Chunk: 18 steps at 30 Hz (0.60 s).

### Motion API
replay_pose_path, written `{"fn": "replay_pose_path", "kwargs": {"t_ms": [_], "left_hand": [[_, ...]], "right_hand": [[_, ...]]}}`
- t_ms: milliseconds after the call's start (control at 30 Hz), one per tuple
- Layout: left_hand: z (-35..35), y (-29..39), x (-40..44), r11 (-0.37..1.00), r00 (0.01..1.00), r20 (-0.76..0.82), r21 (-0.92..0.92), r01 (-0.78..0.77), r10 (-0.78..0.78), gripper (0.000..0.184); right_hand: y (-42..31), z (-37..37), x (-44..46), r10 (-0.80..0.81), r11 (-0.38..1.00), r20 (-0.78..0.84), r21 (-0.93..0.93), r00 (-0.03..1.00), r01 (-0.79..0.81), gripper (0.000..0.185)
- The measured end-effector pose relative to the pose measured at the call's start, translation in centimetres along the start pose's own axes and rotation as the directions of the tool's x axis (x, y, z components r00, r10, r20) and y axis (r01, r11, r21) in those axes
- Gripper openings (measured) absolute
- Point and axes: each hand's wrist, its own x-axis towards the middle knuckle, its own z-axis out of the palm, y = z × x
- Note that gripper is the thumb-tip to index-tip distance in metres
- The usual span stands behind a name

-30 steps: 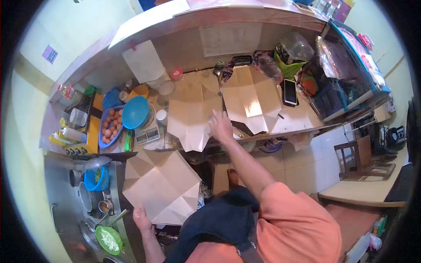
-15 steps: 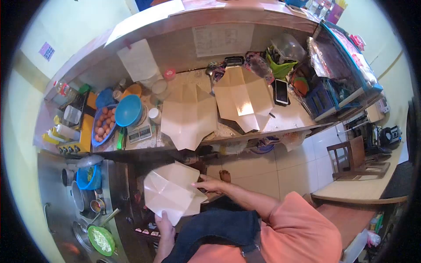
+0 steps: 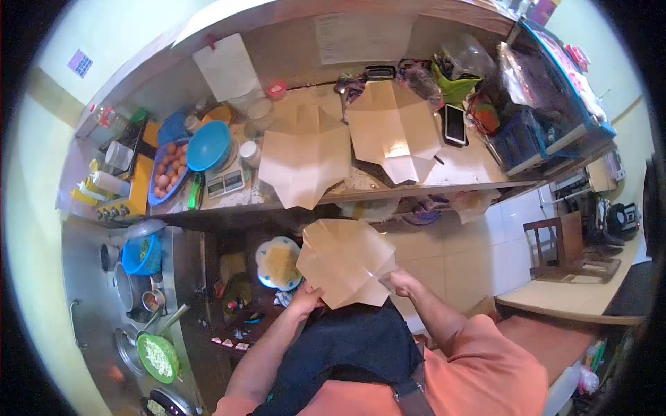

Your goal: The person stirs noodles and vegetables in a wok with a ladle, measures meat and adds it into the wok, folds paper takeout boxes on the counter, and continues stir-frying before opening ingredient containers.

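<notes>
Between my two hands is a flat, creased cardboard food box blank (image 3: 345,262), held up in front of the counter. My left hand (image 3: 305,301) grips its lower left edge. At its lower right edge, my right hand (image 3: 401,281) pinches the card, with the fingertips partly hidden. Two more unfolded box blanks lie on the counter: one on the left (image 3: 303,156) overhanging the front edge, and one on the right (image 3: 394,132). Below the counter, left of the held blank, a patterned plate (image 3: 261,258) carries something yellowish.
On the counter stand a blue bowl (image 3: 209,146) on a scale (image 3: 226,182), a basket of eggs (image 3: 168,173) and a phone (image 3: 454,125). A stove (image 3: 94,305) with pans and a green bowl of shredded food (image 3: 158,357) is at left. A wooden chair (image 3: 570,243) stands right.
The held box blank has moved right and up, turning as it went. Both my hands have shifted right with it. The patterned plate has come into view.
</notes>
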Motion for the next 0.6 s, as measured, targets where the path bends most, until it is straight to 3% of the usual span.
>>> {"fn": "replay_pose_path", "kwargs": {"t_ms": [33,67,133,200,233,267,333,367,400,433,467,500,533,567,600], "left_hand": [[0.4,0.1,0.4,1.0,1.0,0.011,0.005,0.0,0.0,0.033],[0.9,0.3,1.0,0.998,0.998,0.052,0.052,0.024,-0.027,0.036],[1.5,1.2,2.0,0.994,0.994,0.099,0.107,0.024,-0.035,0.04],[2.0,2.0,2.5,0.923,0.986,-0.058,0.349,0.164,-0.153,0.042],[3.4,4.4,1.1,0.879,0.98,-0.119,0.435,0.195,-0.159,0.056],[1.4,2.2,1.4,0.904,0.998,-0.055,0.426,0.032,-0.009,0.064],[-1.8,1.1,0.5,0.846,0.996,-0.001,0.527,-0.078,0.092,0.069],[-0.3,5.2,-3.9,0.805,0.97,0.064,0.547,-0.229,0.233,0.066],[-2.8,4.4,-5.1,0.617,0.963,-0.099,0.782,-0.08,0.251,0.061],[-3.0,5.6,-8.0,0.698,0.947,-0.225,0.716,0.001,0.229,0.058],[-5.3,4.8,-9.8,0.743,0.944,-0.237,0.669,-0.014,0.231,0.058],[-9.9,0.5,-10.8,0.701,0.86,-0.308,0.709,-0.078,0.408,0.056],[-10.9,1.4,-14.2,0.567,0.85,-0.432,0.798,0.203,0.302,0.06],[-9.3,2.7,-17.8,0.548,0.79,-0.46,0.814,0.192,0.407,0.051],[-9.0,3.2,-20.5,0.353,0.747,-0.594,0.796,0.492,0.299,0.064]], "right_hand": [[-1.5,0.5,-1.6,-0.064,0.995,-0.061,0.07,0.996,0.068,0.025],[-3.7,-0.5,-3.9,0.086,0.988,-0.021,-0.13,0.996,-0.088,0.026],[2.9,-3.6,2.8,0.016,1.0,-0.002,-0.012,1.0,-0.016,0.025],[5.1,-4.6,4.3,-0.043,0.992,-0.034,0.115,0.999,0.046,0.023],[3.6,-4.4,2.9,-0.077,0.981,-0.076,0.175,0.994,0.089,0.022],[4.7,-5.9,5.4,-0.063,0.978,-0.062,0.197,0.996,0.074,0.022],[6.6,-9.0,9.0,-0.039,0.955,-0.119,0.288,0.992,0.073,0.024],[5.9,-9.6,9.6,-0.021,0.93,-0.186,0.358,0.982,0.087,0.025],[4.4,-9.8,9.6,-0.048,0.93,-0.183,0.35,0.982,0.111,0.025],[3.0,-9.8,8.9,-0.081,0.877,-0.22,0.449,0.972,0.174,0.026],[1.9,-10.0,9.2,-0.105,0.811,-0.256,0.538,0.961,0.231,0.027],[0.2,-10.0,9.8,-0.124,0.812,-0.248,0.531,0.961,0.242,0.027],[-1.1,-10.1,10.3,-0.162,0.763,-0.251,0.581,0.954,0.283,0.026],[-1.9,-10.2,10.8,-0.193,0.71,-0.255,0.63,0.947,0.315,0.026],[-2.7,-10.4,12.3,-0.2,0.713,-0.248,0.626,0.948,0.315,0.026]]}}
